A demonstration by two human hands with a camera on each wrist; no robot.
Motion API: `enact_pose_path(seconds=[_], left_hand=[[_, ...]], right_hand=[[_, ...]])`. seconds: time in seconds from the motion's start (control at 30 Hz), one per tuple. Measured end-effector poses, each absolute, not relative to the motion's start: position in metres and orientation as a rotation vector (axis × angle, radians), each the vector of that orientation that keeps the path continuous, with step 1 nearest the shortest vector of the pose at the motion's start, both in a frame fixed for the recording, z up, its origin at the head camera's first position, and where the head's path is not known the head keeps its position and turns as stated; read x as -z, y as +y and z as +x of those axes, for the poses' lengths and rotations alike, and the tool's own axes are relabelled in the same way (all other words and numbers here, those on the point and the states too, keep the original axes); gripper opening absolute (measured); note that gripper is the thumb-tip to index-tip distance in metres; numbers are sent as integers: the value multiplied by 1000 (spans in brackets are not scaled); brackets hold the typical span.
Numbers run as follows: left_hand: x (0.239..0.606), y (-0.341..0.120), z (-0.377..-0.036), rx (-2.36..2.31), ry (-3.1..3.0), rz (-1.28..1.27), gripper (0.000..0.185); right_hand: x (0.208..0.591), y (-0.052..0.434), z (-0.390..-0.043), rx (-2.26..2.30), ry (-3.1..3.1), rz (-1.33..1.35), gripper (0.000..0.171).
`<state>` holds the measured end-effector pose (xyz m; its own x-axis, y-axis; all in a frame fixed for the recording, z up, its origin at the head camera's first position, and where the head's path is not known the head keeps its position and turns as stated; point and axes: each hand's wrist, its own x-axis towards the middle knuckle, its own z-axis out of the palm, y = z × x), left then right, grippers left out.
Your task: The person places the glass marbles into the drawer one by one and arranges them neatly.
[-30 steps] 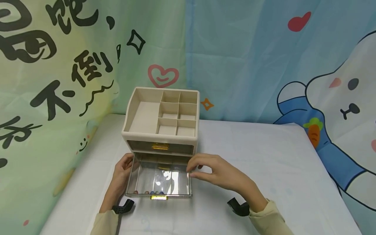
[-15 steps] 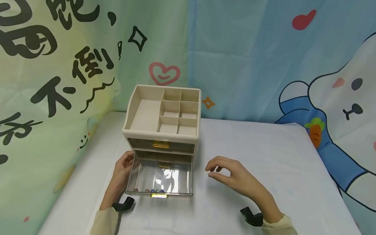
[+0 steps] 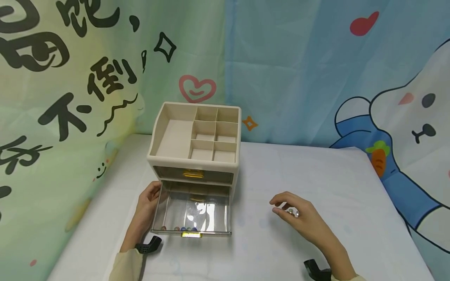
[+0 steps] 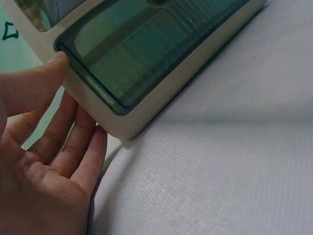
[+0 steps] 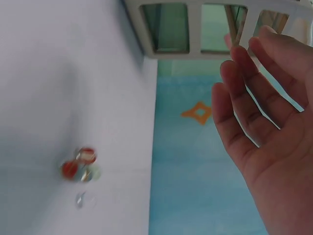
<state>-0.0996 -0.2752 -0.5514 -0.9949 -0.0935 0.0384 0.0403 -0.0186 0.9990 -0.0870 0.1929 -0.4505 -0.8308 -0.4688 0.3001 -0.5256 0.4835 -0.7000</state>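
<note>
Left hand (image 3: 145, 210) lies flat against the side of the organizer's (image 3: 194, 146) pulled-out clear drawer (image 3: 191, 212), fingers (image 4: 73, 142) straight and together. Right hand (image 3: 299, 214) hovers over the counter (image 3: 316, 175) well right of it, fingers loosely curled above glass marbles (image 5: 80, 164) lying on the cloth.

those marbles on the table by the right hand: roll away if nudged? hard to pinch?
Likely yes. The marbles look round and glossy and lie on the flat white table with no rim near them, so a nudge would probably send them rolling. Smooth and small under the right hand, they may slip from a pinch. They look rigid, not squashy.
</note>
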Motion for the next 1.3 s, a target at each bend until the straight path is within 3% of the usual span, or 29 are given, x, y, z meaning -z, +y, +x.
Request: enact_pose_path(seconds=[0.73, 1.3], left_hand=[[550, -274, -101, 2176, -2119, 83, 32], [548, -272, -100, 2174, -2141, 122, 31]], right_hand=[[482, 232, -81, -1039, -2932, 494, 41], [503, 232, -84, -960, -3043, 385, 36]])
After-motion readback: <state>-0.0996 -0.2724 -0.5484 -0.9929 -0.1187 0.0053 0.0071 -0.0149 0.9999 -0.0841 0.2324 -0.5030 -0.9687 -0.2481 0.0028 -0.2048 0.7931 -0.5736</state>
